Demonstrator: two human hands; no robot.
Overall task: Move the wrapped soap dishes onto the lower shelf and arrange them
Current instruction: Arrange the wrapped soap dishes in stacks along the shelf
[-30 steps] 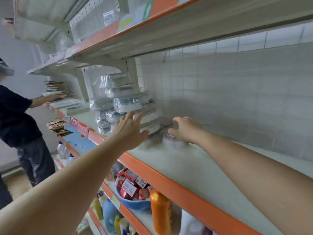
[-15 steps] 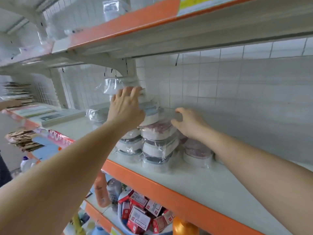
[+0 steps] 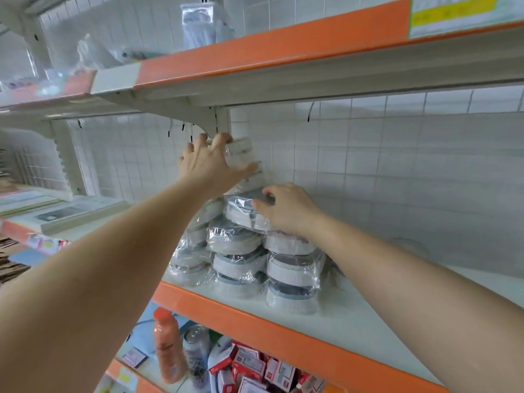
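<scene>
Several plastic-wrapped soap dishes (image 3: 241, 245), white with grey or dark trays, stand in stacks on the white shelf with an orange front edge (image 3: 283, 333). My left hand (image 3: 209, 165) grips the topmost wrapped pack (image 3: 241, 150), a tall stack of white dishes just under the shelf bracket, fingers curled over its top. My right hand (image 3: 286, 208) grips a wrapped dish with a grey tray (image 3: 241, 211) lying tilted on top of the middle stacks. The back of the pile is hidden behind both hands.
An upper orange-edged shelf (image 3: 269, 52) with bagged goods hangs close above. White tiled wall with wire grid lies behind. Below stand an orange bottle (image 3: 167, 344), a can and a tub of red boxes (image 3: 255, 370). Shelf room lies to the right of the stacks.
The view has come closer and tilted up. My left hand rose to the top wrapped pack under the bracket. My right hand shifted left onto the tilted grey-tray dish.
</scene>
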